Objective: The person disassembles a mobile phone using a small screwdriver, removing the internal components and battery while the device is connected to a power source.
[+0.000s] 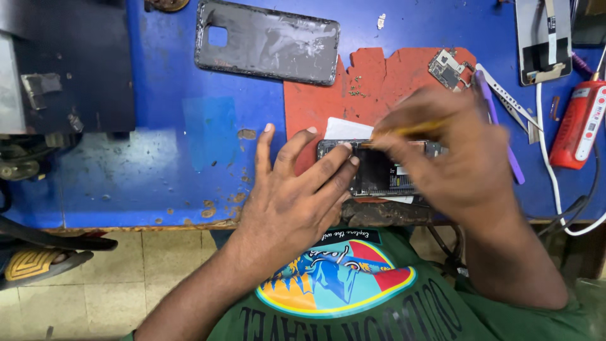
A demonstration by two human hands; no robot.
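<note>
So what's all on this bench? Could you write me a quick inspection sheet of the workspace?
Surface: blue worktable, scuffed and chipped, with a torn red mat on it.
Job's things: opened phone on the mat; a white card behind it.
Clutter: grey back cover, small circuit board, purple pry tool, metal tweezers, red device, another phone part, loose screws.
Hands: left hand steadies the phone; right hand, blurred, holds a yellow-handled tool over it.
Cables: white cable at right.
Surroundings: tiled floor, sandal, dark box.
</note>
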